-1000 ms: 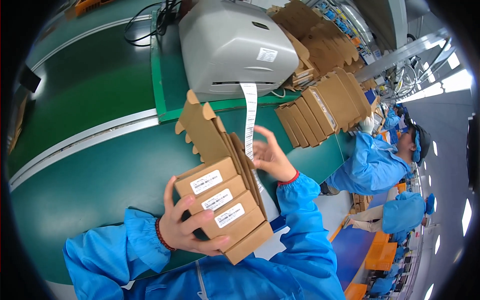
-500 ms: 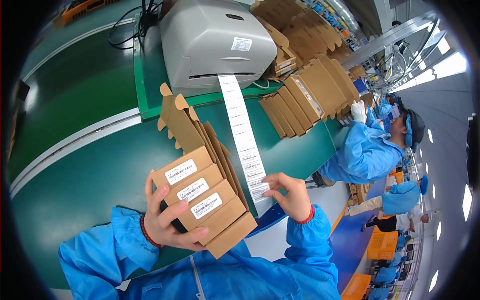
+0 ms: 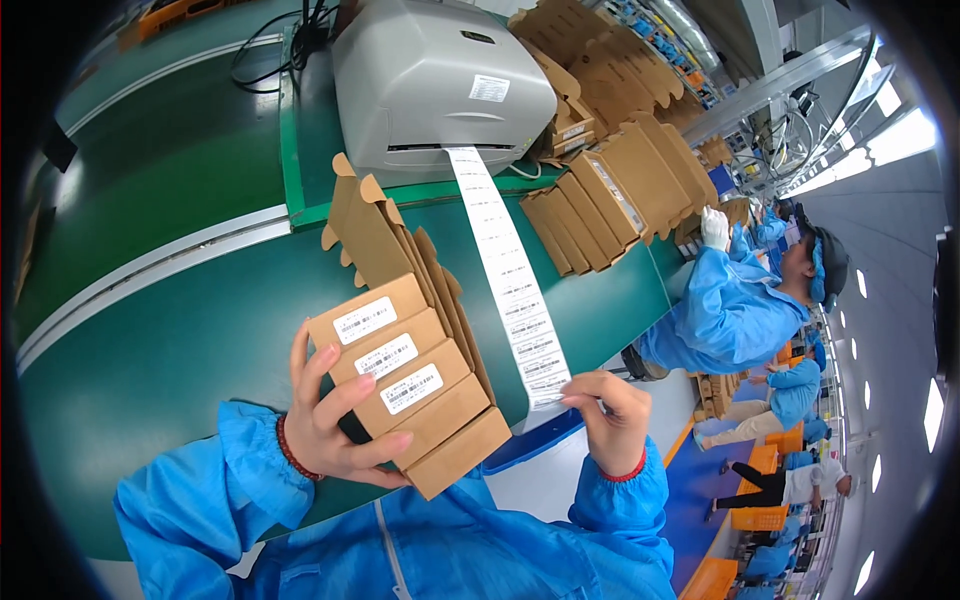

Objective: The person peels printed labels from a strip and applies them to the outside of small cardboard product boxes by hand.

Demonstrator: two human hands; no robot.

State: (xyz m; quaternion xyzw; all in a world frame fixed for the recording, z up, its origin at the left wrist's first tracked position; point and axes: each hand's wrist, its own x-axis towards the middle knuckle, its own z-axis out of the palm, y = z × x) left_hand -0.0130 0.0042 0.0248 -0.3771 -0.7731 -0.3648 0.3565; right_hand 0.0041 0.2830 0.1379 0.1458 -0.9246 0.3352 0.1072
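Several brown cardboard boxes (image 3: 447, 418) are stacked side by side in my left hand (image 3: 335, 425), whose fingers wrap round their near left side. White printed labels (image 3: 411, 388) sit on three of them; the nearest box shows none. Their lids stand open at the far side. My right hand (image 3: 612, 415) pinches the edge of a long white label strip (image 3: 512, 275) near its lower end. From the slot of the grey label printer (image 3: 440, 90), the strip runs unbroken across the green table toward me.
More open cardboard boxes (image 3: 600, 205) stand right of the strip, with others piled beside the printer. Black cables (image 3: 300, 45) lie left of it. A co-worker in blue (image 3: 735, 300) with a white glove works at the right. A blue bin (image 3: 540, 440) sits below the table's edge.
My right hand has moved right and slightly down, drawing the strip's lower end with it. The boxes in my left hand have barely shifted.
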